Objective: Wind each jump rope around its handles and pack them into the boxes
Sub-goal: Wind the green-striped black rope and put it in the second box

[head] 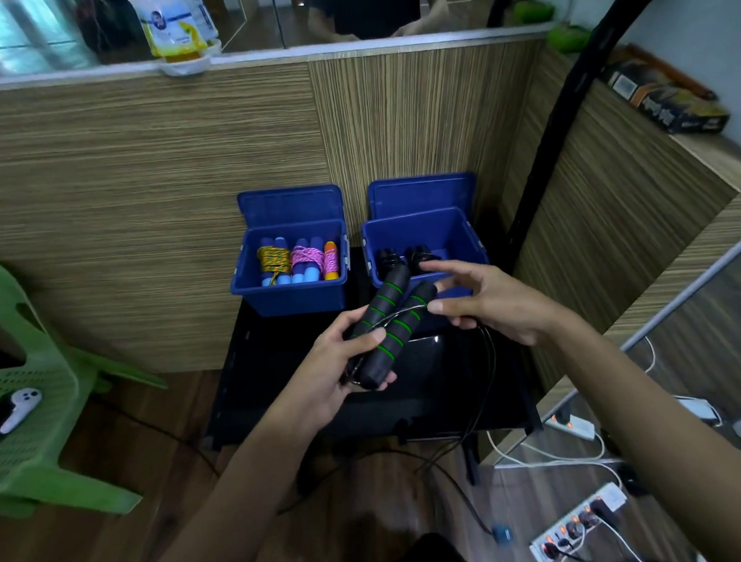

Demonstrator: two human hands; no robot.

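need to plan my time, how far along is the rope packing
Done: the left blue box holds wound ropes with blue and orange handles, and the right blue box already has black ones. In hand: the left hand grips the black handles with green rings together, while the right hand guides the thin cord, with few turns on. Left: finish winding and box it.
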